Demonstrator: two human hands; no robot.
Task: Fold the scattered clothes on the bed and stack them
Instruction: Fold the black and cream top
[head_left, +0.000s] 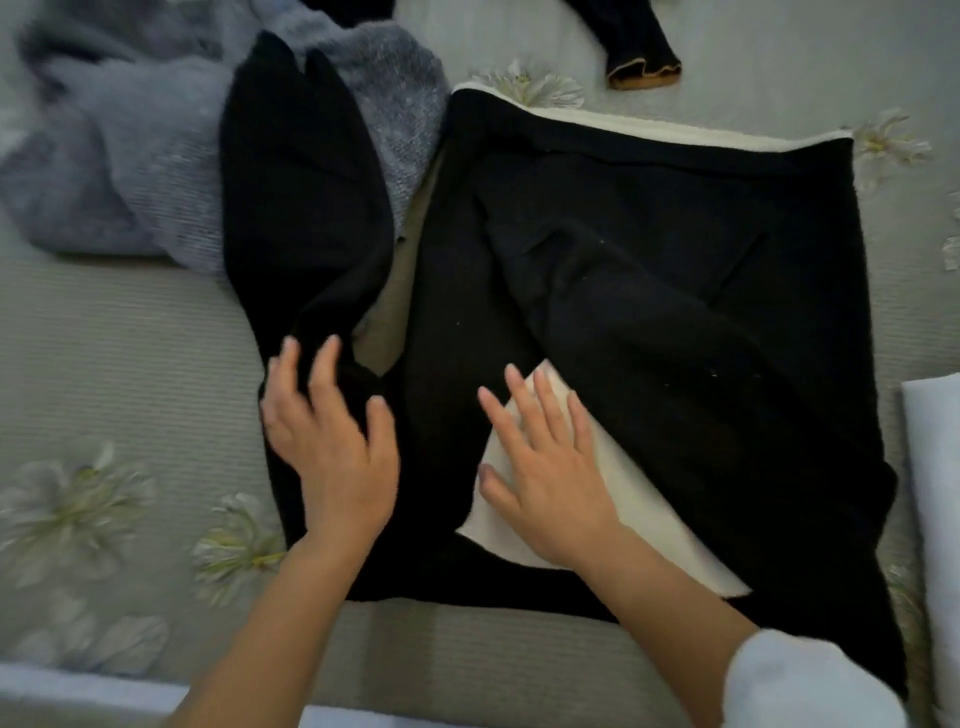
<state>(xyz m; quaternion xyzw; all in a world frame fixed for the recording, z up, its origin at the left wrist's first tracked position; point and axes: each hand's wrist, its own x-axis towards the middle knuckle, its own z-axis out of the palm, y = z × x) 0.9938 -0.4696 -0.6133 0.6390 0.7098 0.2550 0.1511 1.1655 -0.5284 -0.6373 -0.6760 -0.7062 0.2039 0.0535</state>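
**A:** Where do things stand with the folding?

**B:** Early, I judge. A black sweater with a cream lining (623, 291) lies spread across the middle of the bed (130, 364), partly folded: one sleeve is crossed over the body and a cream flap shows near the bottom edge. It is not yet a compact bundle.

**A:** What are the hands doing?

**B:** The left hand (332, 447) rests on the sweater's left side, fingers spread and loosely curled over the black cloth, gripping nothing. The right hand (545, 467) lies flat, fingers (519, 395) extended, pressing the cream flap down. Neither hand is clenched.

**A:** What is left?

**B:** A grey knit garment (119, 156) lies crumpled at the upper left, touching the black sweater's sleeve. A dark sleeve or trouser leg with an orange cuff (641, 57) lies at the top, well apart. Both look unfolded. At the right edge a pale item (932, 467) shows; I cannot tell whether it is a folded garment or a stack.
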